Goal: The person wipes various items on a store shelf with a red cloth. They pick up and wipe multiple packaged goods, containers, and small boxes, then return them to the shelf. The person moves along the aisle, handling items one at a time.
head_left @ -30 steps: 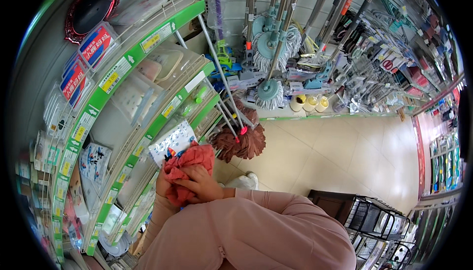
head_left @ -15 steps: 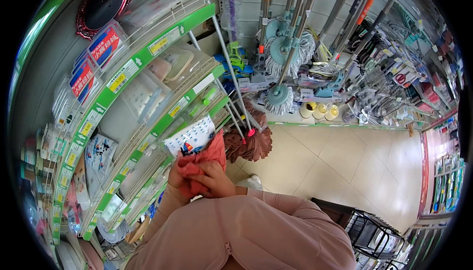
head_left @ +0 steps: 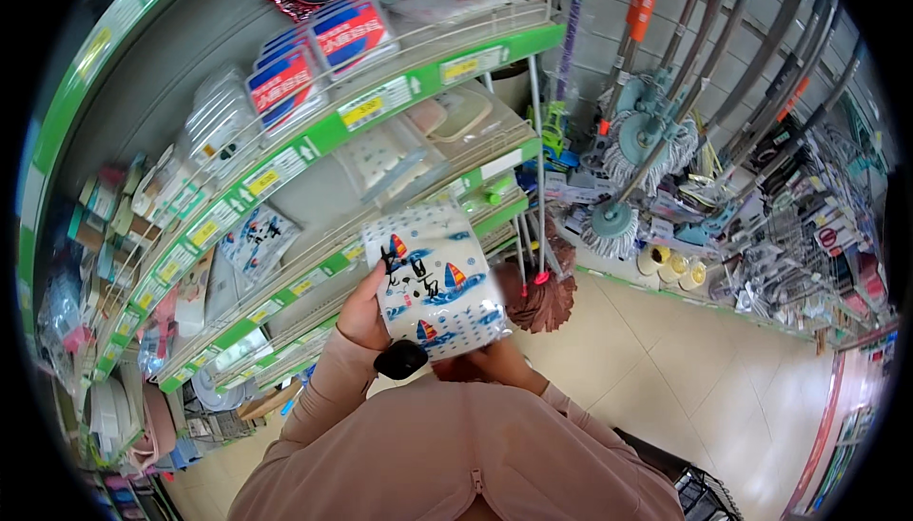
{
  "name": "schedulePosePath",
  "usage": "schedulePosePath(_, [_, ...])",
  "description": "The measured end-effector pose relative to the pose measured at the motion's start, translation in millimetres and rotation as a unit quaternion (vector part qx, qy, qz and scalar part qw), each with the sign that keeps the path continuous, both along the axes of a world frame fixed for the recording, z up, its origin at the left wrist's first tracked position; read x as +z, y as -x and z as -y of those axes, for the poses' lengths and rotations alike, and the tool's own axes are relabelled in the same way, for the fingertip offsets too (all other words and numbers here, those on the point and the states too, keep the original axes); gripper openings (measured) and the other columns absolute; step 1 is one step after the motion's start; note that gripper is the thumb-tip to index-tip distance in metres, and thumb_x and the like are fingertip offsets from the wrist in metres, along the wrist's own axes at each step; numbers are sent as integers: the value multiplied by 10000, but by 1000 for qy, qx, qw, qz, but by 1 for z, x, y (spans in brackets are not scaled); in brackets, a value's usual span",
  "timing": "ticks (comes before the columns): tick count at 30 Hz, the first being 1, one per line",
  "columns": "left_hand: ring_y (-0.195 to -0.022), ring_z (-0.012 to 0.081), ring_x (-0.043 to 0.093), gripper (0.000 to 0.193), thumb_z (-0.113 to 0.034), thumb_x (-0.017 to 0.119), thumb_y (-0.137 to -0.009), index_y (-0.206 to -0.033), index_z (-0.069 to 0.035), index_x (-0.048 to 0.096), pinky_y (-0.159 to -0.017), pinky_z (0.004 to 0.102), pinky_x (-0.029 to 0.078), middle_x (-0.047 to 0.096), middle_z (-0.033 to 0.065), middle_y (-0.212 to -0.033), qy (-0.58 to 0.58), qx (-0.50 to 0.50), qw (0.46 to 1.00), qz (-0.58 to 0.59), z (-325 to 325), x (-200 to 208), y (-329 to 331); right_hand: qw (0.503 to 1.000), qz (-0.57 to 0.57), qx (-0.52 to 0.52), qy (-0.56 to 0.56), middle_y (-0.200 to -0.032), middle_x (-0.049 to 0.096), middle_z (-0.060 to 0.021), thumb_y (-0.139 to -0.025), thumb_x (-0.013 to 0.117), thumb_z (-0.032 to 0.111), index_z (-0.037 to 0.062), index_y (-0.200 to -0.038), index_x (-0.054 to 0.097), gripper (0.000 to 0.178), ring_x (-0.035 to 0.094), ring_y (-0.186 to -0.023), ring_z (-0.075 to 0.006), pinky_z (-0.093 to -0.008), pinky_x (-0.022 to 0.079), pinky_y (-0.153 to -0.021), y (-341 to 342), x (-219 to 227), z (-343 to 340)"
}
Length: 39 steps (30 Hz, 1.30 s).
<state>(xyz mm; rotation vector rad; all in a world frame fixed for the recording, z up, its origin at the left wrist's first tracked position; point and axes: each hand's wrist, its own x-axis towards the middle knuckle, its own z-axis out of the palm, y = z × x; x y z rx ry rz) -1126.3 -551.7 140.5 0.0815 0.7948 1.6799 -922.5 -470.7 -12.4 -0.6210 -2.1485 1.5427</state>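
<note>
In front of my chest I hold a white package printed with sailboats and blue waves, in a shiny clear wrap. My left hand is closed on its left side, the thumb along the edge. At its lower left corner is a black rounded piece; I cannot tell whether it is part of the package. Below the package, my right hand is closed on a red cloth, mostly hidden under the package and the hand.
Green-edged shelves on the left bear plastic boxes and a similar printed packet. Mops lean at the back right, and a brown mop head hangs by the shelf end. A black wire basket is at the lower right.
The white package is now raised in front of me in my left hand, its printed face in full view. The red cloth has gone down beneath it with my right hand. The view has turned left.
</note>
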Motion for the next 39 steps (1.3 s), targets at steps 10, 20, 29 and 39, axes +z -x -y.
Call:
schedulePosePath(10, [-1069, 279, 624, 341, -211, 479, -965, -1231, -7, 542, -954, 422, 482, 633, 161, -1192, -91, 76, 990, -83, -20, 20, 139, 991, -81, -106, -22, -1088, 576, -171, -677, 644, 47, 29, -1120, 578, 448, 547, -1042, -364, -395, 439, -927, 13, -6, -7])
schedulePosePath(20, [-1203, 270, 535, 539, -377, 600, -890, -1302, -42, 508, -997, 402, 437, 571, 124, -1302, 276, 372, 456, -760, 54, 17, 319, 996, -30, -83, 3, -1079, 587, -138, -707, 618, -7, 25, -1109, 585, 404, 566, -1037, -300, -350, 435, -929, 5, 2, 9])
schedulePosePath(29, [-1178, 368, 547, 1111, -509, 767, -656, -1389, 126, 225, -956, 360, 459, 531, 300, -1272, 539, 97, 518, -657, 148, -53, 307, 989, -31, -144, -9, -1061, 606, -113, -725, 624, -4, 24, -1114, 586, 392, 582, -1017, -256, -334, 448, -906, 11, 22, -15])
schedulePosePath(39, [-913, 242, 644, 526, -79, 752, -627, -1130, -37, 604, -808, 307, 520, 659, 123, -1055, 137, 351, 785, -491, 132, -59, 333, 991, -49, -121, -16, -1067, 593, -127, -730, 582, 0, 15, -1100, 583, 370, 572, -1014, -282, -339, 439, -906, 14, 30, -22])
